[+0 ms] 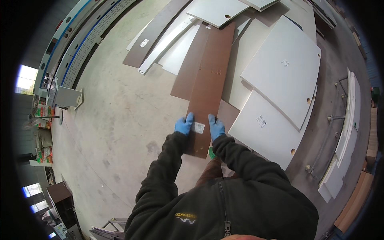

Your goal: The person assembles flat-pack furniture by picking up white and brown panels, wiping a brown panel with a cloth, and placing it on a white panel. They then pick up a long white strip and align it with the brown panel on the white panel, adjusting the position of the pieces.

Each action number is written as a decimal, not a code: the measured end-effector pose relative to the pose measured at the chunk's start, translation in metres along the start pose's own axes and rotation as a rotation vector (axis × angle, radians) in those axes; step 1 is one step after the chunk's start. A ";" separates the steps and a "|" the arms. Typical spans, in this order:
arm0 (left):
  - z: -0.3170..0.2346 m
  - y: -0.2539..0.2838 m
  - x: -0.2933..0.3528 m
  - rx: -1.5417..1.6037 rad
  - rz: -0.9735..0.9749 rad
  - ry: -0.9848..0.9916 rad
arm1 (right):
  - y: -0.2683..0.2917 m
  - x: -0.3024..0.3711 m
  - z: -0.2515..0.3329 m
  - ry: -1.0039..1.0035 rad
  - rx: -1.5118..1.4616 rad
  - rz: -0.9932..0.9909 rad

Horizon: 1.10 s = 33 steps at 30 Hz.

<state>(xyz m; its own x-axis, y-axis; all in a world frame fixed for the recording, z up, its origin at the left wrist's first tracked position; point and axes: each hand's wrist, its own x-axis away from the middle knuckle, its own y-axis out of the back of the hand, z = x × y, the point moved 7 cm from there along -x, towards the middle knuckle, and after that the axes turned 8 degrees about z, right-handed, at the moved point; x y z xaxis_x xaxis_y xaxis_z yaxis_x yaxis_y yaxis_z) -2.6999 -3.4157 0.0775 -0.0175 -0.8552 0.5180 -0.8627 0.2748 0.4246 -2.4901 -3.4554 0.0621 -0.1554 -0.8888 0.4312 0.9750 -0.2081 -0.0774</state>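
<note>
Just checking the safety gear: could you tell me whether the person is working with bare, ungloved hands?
No, both the left hand and right hand wear blue gloves while gripping the long brown wooden panel.

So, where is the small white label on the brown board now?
In the head view, the white label sits near the brown board's lower end, between the left hand and the right hand.

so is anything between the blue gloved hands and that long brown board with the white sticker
Nothing visible is. The left hand in a blue glove grips the left edge of the long brown board, and the right hand grips its right edge, on either side of the white sticker.
</note>
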 end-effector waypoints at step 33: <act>-0.107 -0.051 0.235 0.474 0.123 -0.453 | 0.155 0.154 0.204 0.222 -0.318 -0.116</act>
<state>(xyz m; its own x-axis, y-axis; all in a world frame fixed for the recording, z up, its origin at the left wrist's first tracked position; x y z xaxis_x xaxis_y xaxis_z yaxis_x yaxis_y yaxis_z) -2.6063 -3.5832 0.2572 -0.2508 -0.9586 0.1351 -0.9680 0.2471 -0.0438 -2.3304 -3.5412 0.3001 -0.3257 -0.9115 0.2512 0.8569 -0.3969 -0.3291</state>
